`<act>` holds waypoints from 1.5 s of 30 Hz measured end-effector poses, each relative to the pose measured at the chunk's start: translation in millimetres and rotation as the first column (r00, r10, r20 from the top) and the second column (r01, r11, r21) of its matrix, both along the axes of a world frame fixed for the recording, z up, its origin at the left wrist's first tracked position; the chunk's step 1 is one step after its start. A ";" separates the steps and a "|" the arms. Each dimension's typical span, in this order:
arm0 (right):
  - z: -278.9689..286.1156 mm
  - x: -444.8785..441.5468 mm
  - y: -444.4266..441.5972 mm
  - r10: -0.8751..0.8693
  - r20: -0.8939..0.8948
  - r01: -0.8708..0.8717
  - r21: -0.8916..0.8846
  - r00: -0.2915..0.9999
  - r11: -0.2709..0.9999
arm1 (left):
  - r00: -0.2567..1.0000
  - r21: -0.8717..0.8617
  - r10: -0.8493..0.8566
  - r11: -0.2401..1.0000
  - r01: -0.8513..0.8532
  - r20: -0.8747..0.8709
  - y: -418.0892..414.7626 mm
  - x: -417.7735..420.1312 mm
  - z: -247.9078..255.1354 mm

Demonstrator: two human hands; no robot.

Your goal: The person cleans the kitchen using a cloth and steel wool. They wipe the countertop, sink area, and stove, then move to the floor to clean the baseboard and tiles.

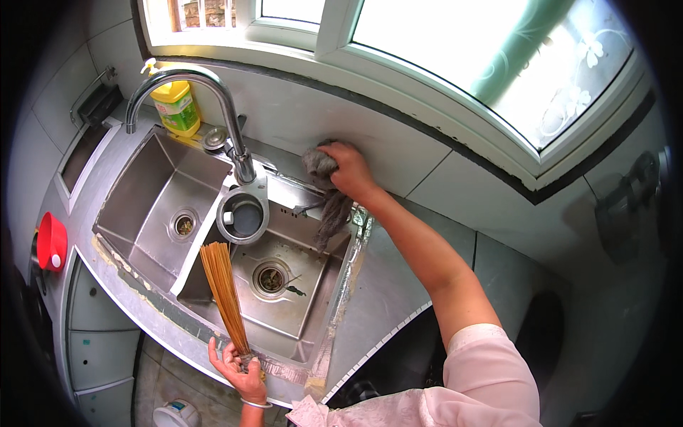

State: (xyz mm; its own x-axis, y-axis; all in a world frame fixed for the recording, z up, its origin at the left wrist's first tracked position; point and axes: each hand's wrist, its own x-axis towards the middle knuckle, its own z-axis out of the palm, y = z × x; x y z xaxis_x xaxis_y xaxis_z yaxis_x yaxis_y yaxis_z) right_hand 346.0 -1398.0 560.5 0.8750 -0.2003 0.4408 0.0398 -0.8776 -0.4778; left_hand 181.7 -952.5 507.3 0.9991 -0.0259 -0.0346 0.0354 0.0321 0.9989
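Observation:
My right hand (349,168) is closed on a bunched grey rag (320,163) at the tiled wall behind the sink. A darker end of the rag hangs over the back edge of the right basin (320,299). At the sink's front edge, my left hand (240,373) holds a bamboo whisk brush (224,299) by its bound end. The bristles point up and away, over the right basin near the divider. Food scraps lie in the right basin's drain (270,279), and a green leaf bit (295,291) is beside it. The left basin's drain (184,226) also has scraps.
A chrome faucet (227,107) arches over the left basin. Behind it stands a yellow detergent pump bottle (179,109). A round cup holder (243,216) sits at the divider. On the left counter is a red container (52,243). A window (427,48) rises above the wall.

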 end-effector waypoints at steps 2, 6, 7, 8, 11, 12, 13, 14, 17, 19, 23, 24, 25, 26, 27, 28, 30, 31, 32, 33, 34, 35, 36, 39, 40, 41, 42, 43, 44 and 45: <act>-12.4 -19.6 2.8 -0.120 -0.053 0.107 -0.208 0.991 0.972 | 1.000 0.007 0.000 1.000 0.000 -0.007 -0.2 -0.2 1.7; -37.4 -77.6 -0.9 -0.308 -0.237 0.224 -0.322 0.921 0.920 | 1.000 0.012 -0.024 1.000 0.024 0.014 -1.5 -0.9 -1.4; -32.4 -84.9 4.8 -0.335 -0.290 0.240 -0.316 0.897 0.918 | 1.000 0.024 -0.019 1.000 0.019 0.009 0.3 -0.4 -1.7; -29.0 -89.7 14.6 -0.325 -0.337 0.231 -0.292 0.884 0.928 | 1.000 0.035 -0.013 0.999 0.013 0.003 2.8 -0.2 -1.7; -10.0 -87.3 32.5 -0.247 -0.420 0.206 -0.141 0.873 0.968 | 0.999 0.039 -0.002 0.999 0.001 0.034 8.4 0.7 -3.9; -12.4 -83.7 25.6 -0.204 -0.414 0.206 -0.040 0.887 0.978 | 0.999 0.028 -0.012 1.000 0.011 0.046 5.4 0.0 -5.9; -18.9 -78.5 17.3 -0.163 -0.402 0.205 0.064 0.901 0.977 | 0.999 0.017 -0.021 1.000 0.021 0.041 1.4 0.1 -6.3; -29.3 -67.3 9.1 -0.100 -0.276 0.153 0.175 0.956 0.973 | 0.999 0.006 -0.031 1.000 0.031 0.036 -2.5 -0.1 -4.9; -26.0 -14.3 25.7 -0.024 -0.115 0.037 0.110 0.993 0.993 | 0.999 0.025 -0.010 1.000 0.009 0.033 -0.5 -0.1 -6.8; -40.8 -0.6 32.8 -0.034 -0.088 0.038 0.045 0.996 0.998 | 1.000 0.052 -0.005 0.999 0.005 0.005 0.3 0.1 -3.5; -55.7 -16.2 45.3 0.125 -0.211 -0.119 0.041 0.969 0.992 | 0.999 0.061 -0.018 0.998 0.016 0.042 4.0 -0.2 -1.5; -50.7 -28.9 43.5 0.162 -0.262 -0.156 0.043 0.951 0.987 | 0.999 0.047 -0.008 0.999 0.006 0.045 3.6 -0.2 0.0; -44.3 -42.1 36.8 0.194 -0.314 -0.190 0.045 0.929 0.981 | 0.999 0.030 0.000 1.000 -0.002 0.048 1.3 -0.6 0.6; -36.9 -53.1 28.5 0.082 -0.314 -0.051 0.105 0.946 0.993 | 0.999 0.013 0.010 1.000 -0.010 0.050 -0.4 -1.3 1.0; -34.8 -62.2 22.0 0.034 -0.332 -0.017 0.054 0.943 0.998 | 0.999 0.014 -0.003 1.000 0.002 0.045 -2.3 -1.0 0.9; -34.0 -70.6 18.0 -0.013 -0.347 0.015 0.003 0.938 1.000 | 0.999 0.016 -0.015 1.000 0.014 0.040 -3.6 -1.0 0.6; -33.2 -83.4 28.1 0.033 -0.301 -0.039 -0.015 0.953 0.999 | 0.999 0.028 -0.027 0.999 0.026 0.033 -3.1 -0.2 1.5; -17.9 -88.9 39.3 0.216 -0.339 -0.182 0.128 0.916 0.975 | 0.999 0.036 -0.026 0.999 0.025 0.029 -1.6 -0.8 1.6; -27.4 -89.2 41.0 0.276 -0.353 -0.196 0.245 0.894 0.949 | 0.999 0.044 -0.025 0.999 0.024 0.024 -0.2 -0.8 1.9; -30.4 -93.0 42.4 0.328 -0.364 -0.193 0.360 0.872 0.913 | 0.999 0.041 -0.028 0.999 0.026 0.029 0.0 -0.9 0.9; -30.3 -92.6 36.0 0.185 -0.232 -0.111 0.299 0.955 0.948 | 0.999 0.038 -0.030 0.999 0.029 0.034 0.0 -0.8 0.0; -27.6 -87.9 23.5 0.037 -0.086 -0.015 0.249 0.996 0.968 | 0.999 0.034 -0.033 0.999 0.032 0.039 -0.4 -0.5 -0.6; -16.3 -81.0 8.0 -0.110 -0.065 0.121 0.205 0.992 0.971 | 0.999 0.025 -0.027 0.999 0.026 0.029 -2.6 -1.3 0.8; -7.1 -97.4 -18.1 -0.295 -0.118 0.270 -0.188 0.948 0.944 | 0.999 0.032 -0.043 0.999 0.042 0.011 -6.4 -2.7 9.0; -23.4 -112.1 -8.2 -0.289 -0.244 0.229 -0.246 0.926 0.942 | 0.998 0.046 -0.062 0.997 0.061 0.021 -6.0 -1.5 7.5; -37.3 -129.8 -1.2 -0.300 -0.181 0.245 -0.271 0.937 0.931 | 0.996 0.059 -0.085 0.995 0.083 0.029 -6.8 -0.1 5.7; -38.7 -144.9 14.5 -0.303 -0.122 0.258 -0.291 0.945 0.921 | 0.994 0.077 -0.103 0.992 0.099 0.045 -5.4 3.4 5.2; -35.4 -161.0 28.3 -0.304 -0.056 0.271 -0.321 0.951 0.908 | 0.993 0.078 -0.121 0.990 0.120 0.014 -13.0 5.9 13.7; -32.7 -178.3 47.6 -0.270 -0.116 0.240 -0.219 0.956 0.946 | 0.990 0.079 -0.142 0.987 0.143 -0.020 -25.3 9.1 28.2; -28.4 -192.3 67.2 -0.230 -0.162 0.211 -0.123 0.960 0.970 | 0.986 0.067 -0.161 0.984 0.164 -0.046 -41.6 13.7 38.7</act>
State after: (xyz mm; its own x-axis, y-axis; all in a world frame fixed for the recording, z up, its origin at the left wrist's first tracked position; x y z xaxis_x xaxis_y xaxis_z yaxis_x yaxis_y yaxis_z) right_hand 153.7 -1330.7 532.1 0.8790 -0.3584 0.3145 -0.2357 -0.9000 -0.3667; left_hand 195.4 -994.1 546.0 0.9795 -0.1840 -0.0817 0.0741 -0.0476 0.9961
